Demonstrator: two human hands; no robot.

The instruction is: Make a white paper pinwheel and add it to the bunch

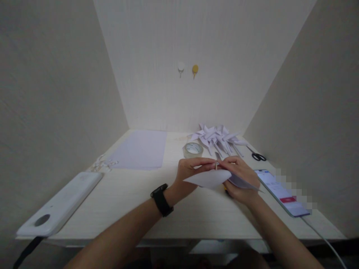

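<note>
My left hand [189, 173] and my right hand [242, 177] meet over the middle of the table, fingertips pinched close together. Between them is a curved white paper pinwheel [209, 178], one wing spreading left and another passing under my right palm. A short thin pale piece [216, 166] stands up at its centre, between the fingertips. Just beyond the fingers shows a narrow grey blade-like strip [218, 156]. A yellow and black bit [226, 189] peeks out below my right hand; whether it is held or lying on the table I cannot tell.
Several finished paper pinwheels [214, 136] lie at the back right, with a roll of clear tape [193, 149] beside them. Black-handled scissors [258, 157] and a phone [283, 192] are on the right. White paper sheets [140, 149], white string [103, 163] and a white device [60, 203] occupy the left.
</note>
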